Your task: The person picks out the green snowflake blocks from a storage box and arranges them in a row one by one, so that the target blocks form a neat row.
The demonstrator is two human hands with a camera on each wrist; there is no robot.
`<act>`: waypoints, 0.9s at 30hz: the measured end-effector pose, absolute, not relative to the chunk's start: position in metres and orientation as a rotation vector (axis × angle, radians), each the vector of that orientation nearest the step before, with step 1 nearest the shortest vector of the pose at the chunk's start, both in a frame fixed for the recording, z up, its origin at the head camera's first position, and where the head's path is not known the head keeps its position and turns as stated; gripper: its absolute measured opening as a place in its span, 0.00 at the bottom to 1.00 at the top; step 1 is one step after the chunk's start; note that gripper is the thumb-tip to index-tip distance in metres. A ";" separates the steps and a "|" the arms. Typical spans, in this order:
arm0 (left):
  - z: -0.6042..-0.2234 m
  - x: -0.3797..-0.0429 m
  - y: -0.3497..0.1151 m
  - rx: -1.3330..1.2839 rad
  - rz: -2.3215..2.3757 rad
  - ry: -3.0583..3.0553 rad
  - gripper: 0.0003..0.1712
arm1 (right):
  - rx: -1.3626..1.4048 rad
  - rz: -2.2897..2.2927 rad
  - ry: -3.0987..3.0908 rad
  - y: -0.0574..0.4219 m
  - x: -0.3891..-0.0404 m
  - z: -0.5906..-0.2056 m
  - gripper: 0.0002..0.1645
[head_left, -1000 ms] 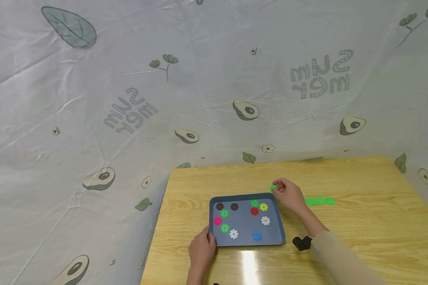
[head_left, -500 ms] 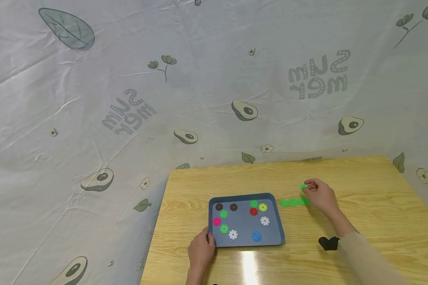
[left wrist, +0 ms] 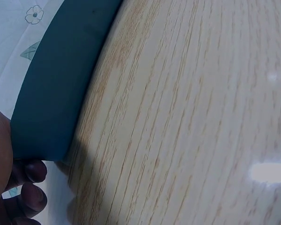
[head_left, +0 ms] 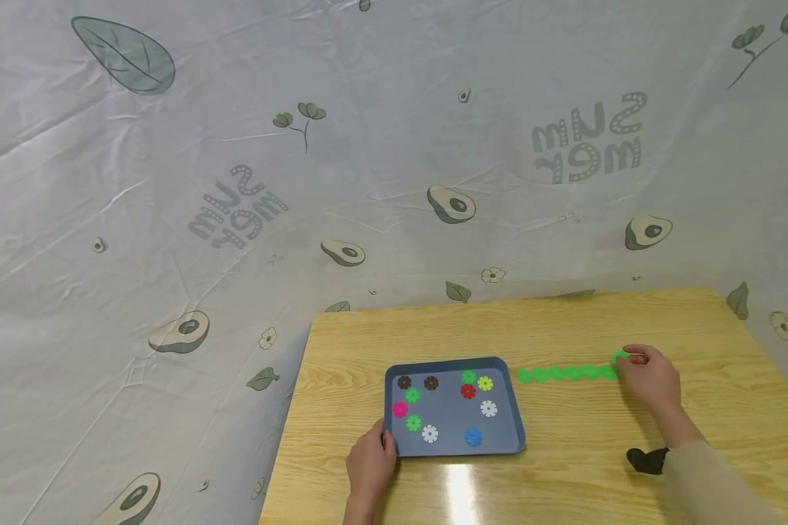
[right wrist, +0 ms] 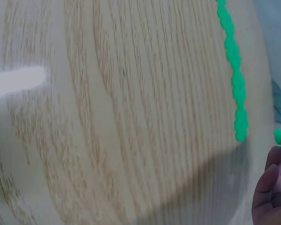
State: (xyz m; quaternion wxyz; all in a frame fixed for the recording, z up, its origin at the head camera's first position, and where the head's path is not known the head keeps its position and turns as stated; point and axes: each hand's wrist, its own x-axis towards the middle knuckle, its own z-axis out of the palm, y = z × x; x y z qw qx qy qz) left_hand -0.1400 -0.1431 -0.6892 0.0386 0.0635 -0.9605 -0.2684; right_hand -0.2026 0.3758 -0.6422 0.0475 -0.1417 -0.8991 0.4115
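My right hand [head_left: 653,380] pinches a green notched plastic disc [head_left: 620,356] at the right end of a row of green discs [head_left: 557,373] on the table. In the right wrist view this disc [right wrist: 280,137] shows at the fingertips, just past the end of the row [right wrist: 238,84]. My left hand [head_left: 371,461] grips the near left corner of a grey-blue tray [head_left: 449,446]. Close up in the left wrist view, the fingers curl at the end of the tray's side [left wrist: 56,84]. Inside lie notched discs in brown, green, pink, white, red, yellow and blue.
The wooden table [head_left: 565,481] reaches back to a pale curtain [head_left: 394,146] printed with avocados and leaves. A black strap end [head_left: 647,461] sticks out by the right sleeve [head_left: 712,477]. Light glares off the table in front of the tray.
My right hand has carried the green disc rightward from beside the tray's far right corner, along the row, to its right end. My left hand and the tray have stayed put.
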 end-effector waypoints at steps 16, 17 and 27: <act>-0.687 -0.139 -0.143 0.207 -0.832 -2.948 0.18 | -0.467 1.147 -2.830 0.392 -0.200 -0.657 0.25; -0.687 -0.139 -0.143 0.207 -0.833 -2.947 0.18 | -0.457 1.135 -2.831 0.392 -0.201 -0.656 0.25; -0.688 -0.141 -0.144 0.201 -0.840 -2.955 0.17 | -0.392 1.045 -2.882 0.393 -0.202 -0.658 0.22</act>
